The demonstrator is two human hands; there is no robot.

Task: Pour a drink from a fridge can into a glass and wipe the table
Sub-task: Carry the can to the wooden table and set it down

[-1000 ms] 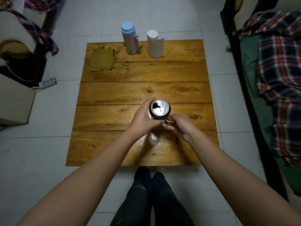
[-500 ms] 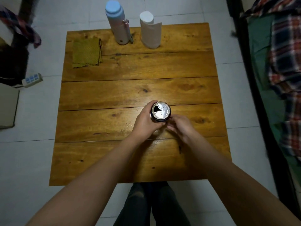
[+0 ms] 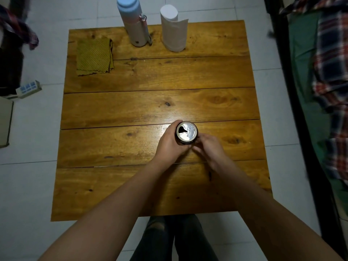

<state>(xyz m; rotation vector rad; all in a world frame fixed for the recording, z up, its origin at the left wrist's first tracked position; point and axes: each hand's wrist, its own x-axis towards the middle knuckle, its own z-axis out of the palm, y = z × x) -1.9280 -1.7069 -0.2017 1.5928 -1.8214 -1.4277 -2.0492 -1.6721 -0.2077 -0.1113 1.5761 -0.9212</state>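
Note:
A dark drink can (image 3: 186,132) with a silver top and an open mouth stands upright over the middle of the wooden table (image 3: 131,110). My left hand (image 3: 169,144) grips the can's left side. My right hand (image 3: 209,147) curls round its right side from below; the fingertips are hidden behind the can. A folded olive-green cloth (image 3: 94,56) lies flat at the table's far left corner. No glass is in view.
A pale flask with a blue lid (image 3: 134,23) and a roll of white paper (image 3: 173,29) stand at the table's far edge. A bed with a plaid blanket (image 3: 331,76) runs along the right. A power strip (image 3: 29,89) lies on the tiled floor at left.
The camera has tilted and come closer over the table. The can has sunk lower toward the tabletop, still held by both hands in the same grip.

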